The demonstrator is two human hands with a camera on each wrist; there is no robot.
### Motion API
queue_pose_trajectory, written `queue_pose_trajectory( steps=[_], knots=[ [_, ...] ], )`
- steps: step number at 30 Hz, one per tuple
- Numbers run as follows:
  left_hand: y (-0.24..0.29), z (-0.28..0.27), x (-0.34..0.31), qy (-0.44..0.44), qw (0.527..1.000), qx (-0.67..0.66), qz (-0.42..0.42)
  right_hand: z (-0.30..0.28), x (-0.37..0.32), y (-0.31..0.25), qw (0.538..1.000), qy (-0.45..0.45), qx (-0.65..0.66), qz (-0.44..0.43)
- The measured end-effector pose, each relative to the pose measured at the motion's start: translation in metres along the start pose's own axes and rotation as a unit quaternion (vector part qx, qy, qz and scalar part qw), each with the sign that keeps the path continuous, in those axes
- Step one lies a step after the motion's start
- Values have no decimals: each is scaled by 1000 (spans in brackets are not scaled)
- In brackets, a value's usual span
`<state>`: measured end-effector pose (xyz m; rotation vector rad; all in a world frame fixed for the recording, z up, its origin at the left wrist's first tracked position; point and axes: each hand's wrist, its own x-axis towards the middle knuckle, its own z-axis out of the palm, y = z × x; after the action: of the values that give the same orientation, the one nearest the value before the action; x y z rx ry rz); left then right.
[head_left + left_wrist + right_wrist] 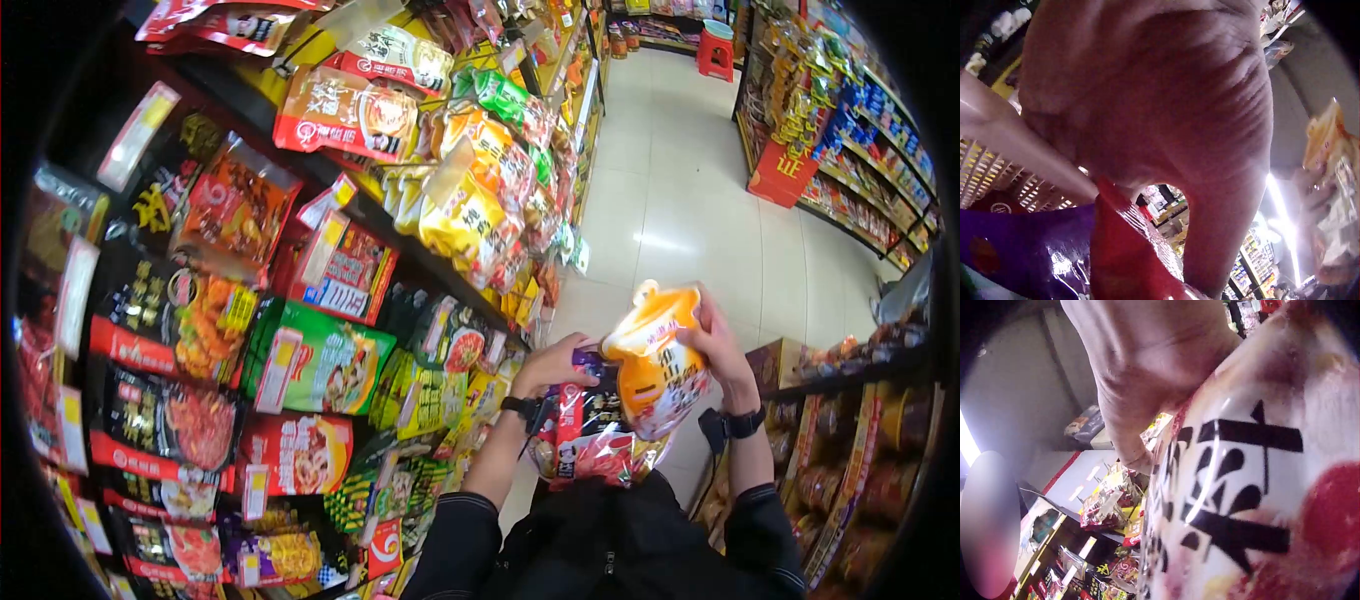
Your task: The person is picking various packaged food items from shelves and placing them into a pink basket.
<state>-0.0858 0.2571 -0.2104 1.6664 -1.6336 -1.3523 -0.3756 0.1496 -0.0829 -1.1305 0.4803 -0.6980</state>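
Note:
My right hand (722, 345) holds an orange-and-white food pouch (655, 365) by its side, over a batch of other packets. Large black characters cover the pouch's glossy white surface (1241, 481) in the right wrist view. Lower left of it, my left hand (553, 366) grips the rim of a beige lattice basket (1035, 181); its fingertips are hidden. A purple packet (1029, 250) and a red packet (1125, 256) lie against that hand. Red and black packets (600, 455) fill the basket close to my body in the head view.
Shelves of hanging food packets (310, 350) line the left side. On the right stand a low shelf with tubs (880, 440) and a farther snack rack (840, 120). A tiled aisle (680, 170) leads ahead to a red stool (715, 52).

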Motion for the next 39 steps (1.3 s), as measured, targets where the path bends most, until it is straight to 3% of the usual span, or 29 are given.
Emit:
queue_pose_trajectory(
  steps=[6,7,10,11,14,16,19,21,24,30,32,33,39],
  knots=[
    [4,-87,109,-6,994,-99,53,16,185,-58,994,-1,-85,64],
    [7,-97,125,-5,991,-119,63,24,214,-65,995,-3,-93,41],
    [9,-108,161,-19,981,-180,64,31,316,-66,991,-61,-103,64],
    [35,-112,144,82,993,41,75,47,319,-77,992,-62,-102,48],
    [17,-125,142,150,988,-16,30,57,359,-71,991,-100,-75,47],
    [15,-119,137,237,960,-149,3,52,398,-61,983,-170,-47,57],
    [11,-101,127,264,951,-150,-62,57,412,-66,971,-230,-11,57],
    [35,-98,112,260,936,-74,-227,61,425,-57,969,-240,-3,57],
    [63,-77,104,307,899,-132,-285,64,437,-55,957,-285,6,53],
    [75,-20,95,418,842,-95,-327,61,445,-53,946,-318,-5,65],
    [91,-18,81,424,823,-88,-368,62,448,-49,952,-304,9,35],
    [97,-10,74,446,809,-116,-366,61,454,-41,948,-314,-45,12],
    [115,11,52,481,762,-109,-421,60,454,-42,947,-317,-53,-9]
  ],
)
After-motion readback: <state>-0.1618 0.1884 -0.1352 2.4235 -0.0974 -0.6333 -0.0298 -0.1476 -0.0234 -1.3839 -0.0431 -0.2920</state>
